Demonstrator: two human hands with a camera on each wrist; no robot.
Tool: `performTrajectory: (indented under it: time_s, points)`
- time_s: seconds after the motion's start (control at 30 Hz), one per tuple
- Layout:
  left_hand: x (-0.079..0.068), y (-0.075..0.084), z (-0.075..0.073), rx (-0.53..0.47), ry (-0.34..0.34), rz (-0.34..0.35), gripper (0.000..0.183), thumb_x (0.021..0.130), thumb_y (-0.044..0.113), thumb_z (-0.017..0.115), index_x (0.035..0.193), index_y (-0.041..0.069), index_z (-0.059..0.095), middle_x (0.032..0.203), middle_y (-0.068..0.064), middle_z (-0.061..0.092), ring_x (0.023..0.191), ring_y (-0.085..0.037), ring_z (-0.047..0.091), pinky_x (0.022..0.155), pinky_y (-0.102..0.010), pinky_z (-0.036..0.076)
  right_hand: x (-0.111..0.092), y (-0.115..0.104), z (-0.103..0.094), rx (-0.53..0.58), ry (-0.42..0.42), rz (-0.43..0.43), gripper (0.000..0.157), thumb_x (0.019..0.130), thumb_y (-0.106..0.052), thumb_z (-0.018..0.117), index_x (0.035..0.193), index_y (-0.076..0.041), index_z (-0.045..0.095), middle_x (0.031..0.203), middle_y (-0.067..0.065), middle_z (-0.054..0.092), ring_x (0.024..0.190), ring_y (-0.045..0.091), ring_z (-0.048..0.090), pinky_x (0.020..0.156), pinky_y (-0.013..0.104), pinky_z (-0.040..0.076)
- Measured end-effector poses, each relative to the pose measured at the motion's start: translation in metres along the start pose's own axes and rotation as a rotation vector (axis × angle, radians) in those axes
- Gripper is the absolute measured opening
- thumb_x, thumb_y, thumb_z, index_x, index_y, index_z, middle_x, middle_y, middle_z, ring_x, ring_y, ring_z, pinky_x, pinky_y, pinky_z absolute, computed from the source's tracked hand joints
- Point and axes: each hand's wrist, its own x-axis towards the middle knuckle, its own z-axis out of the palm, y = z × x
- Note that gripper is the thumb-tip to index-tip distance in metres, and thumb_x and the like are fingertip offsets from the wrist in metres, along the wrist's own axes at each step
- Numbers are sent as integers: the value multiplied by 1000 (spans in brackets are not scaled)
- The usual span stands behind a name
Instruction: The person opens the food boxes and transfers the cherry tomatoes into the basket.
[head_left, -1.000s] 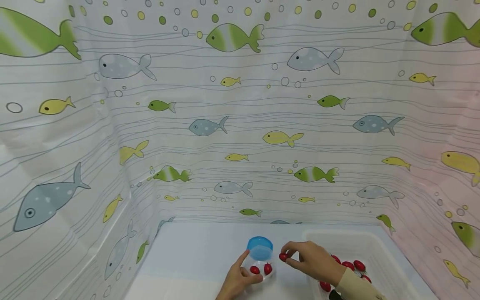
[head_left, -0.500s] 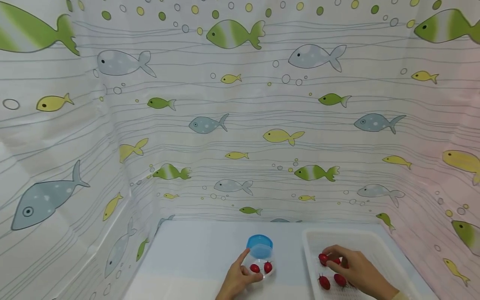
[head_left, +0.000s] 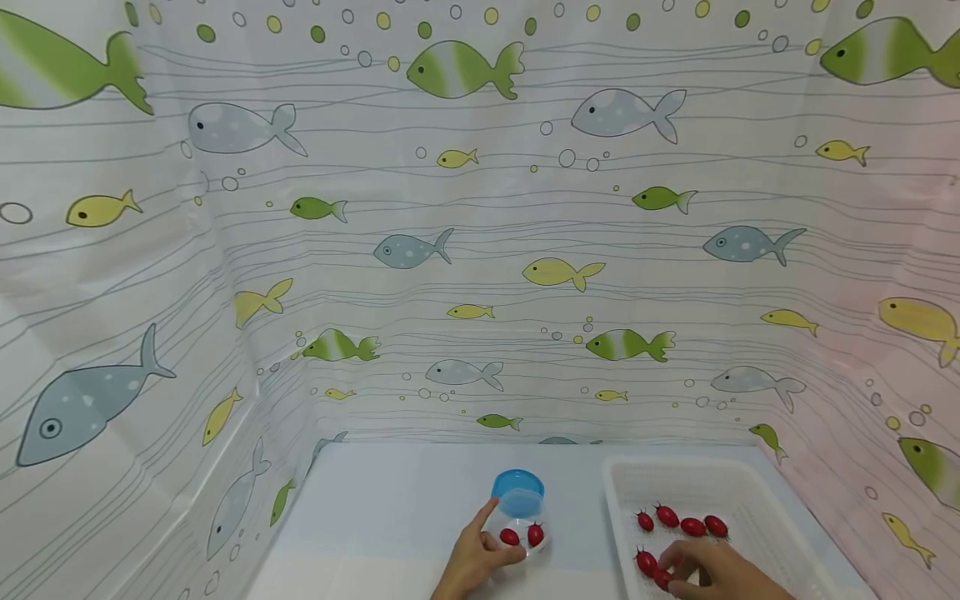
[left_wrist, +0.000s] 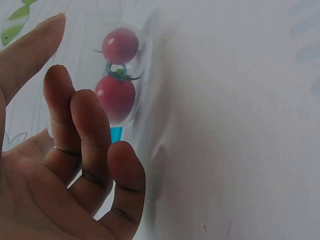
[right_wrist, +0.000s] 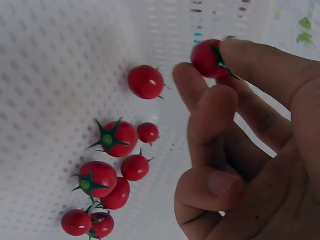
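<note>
My left hand (head_left: 480, 552) spans a small clear plastic container (head_left: 538, 550) between thumb and index finger on the table. Two red cherry tomatoes lie inside it, a stemmed one (left_wrist: 116, 99) and a smaller-looking one (left_wrist: 120, 46). Low over the white basket (head_left: 611, 500), my right hand (head_left: 712, 571) pinches a cherry tomato (right_wrist: 204, 59) by thumb and finger, its green stem against the thumb. Several loose cherry tomatoes (head_left: 693, 527) lie on the basket's bottom near that hand; some are hidden beneath it in the head view.
A round blue piece (head_left: 517, 483), a lid or a bowl, stands right behind the clear container. The white table (head_left: 375, 517) is enclosed by fish-printed curtains (head_left: 480, 208). Basket walls rise around the right hand.
A second ago my right hand held a cherry tomato beside the clear container. It moved right over the basket, then nearer to me, leaving a back row of tomatoes exposed. The left hand stayed put.
</note>
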Motion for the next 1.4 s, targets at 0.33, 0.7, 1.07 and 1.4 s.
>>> performTrajectory:
  time_s: [0.33, 0.7, 1.07, 1.4]
  points:
    - [2, -1, 1, 22, 13, -42, 99, 78, 27, 90, 157, 5, 34, 66, 0, 55, 63, -15, 52, 57, -29, 44, 7, 6, 6, 79, -58, 110, 23, 93, -19, 74, 111, -6, 70, 91, 1, 67, 73, 23, 59, 68, 32, 56]
    - [2, 2, 2, 16, 5, -46, 99, 79, 28, 89, 157, 5, 33, 69, -1, 56, 64, -16, 52, 58, -29, 45, 8, 0, -2, -2, -21, -3, 20, 94, -21, 72, 110, -8, 71, 87, -4, 66, 69, 14, 59, 67, 28, 54]
    - [4, 4, 4, 35, -1, -45, 104, 80, 33, 88, 160, 8, 27, 69, -2, 55, 64, -17, 55, 58, -30, 46, 11, -5, -7, -59, 6, -104, 15, 95, -18, 72, 107, -10, 69, 84, -12, 64, 70, 8, 59, 69, 23, 53]
    - [7, 6, 8, 61, 26, -52, 104, 75, 33, 91, 158, 8, 34, 69, -2, 51, 64, -18, 53, 57, -30, 45, 15, -13, -8, -92, 31, -71, 15, 94, -20, 73, 106, -13, 70, 88, -10, 69, 77, 5, 60, 72, 22, 53]
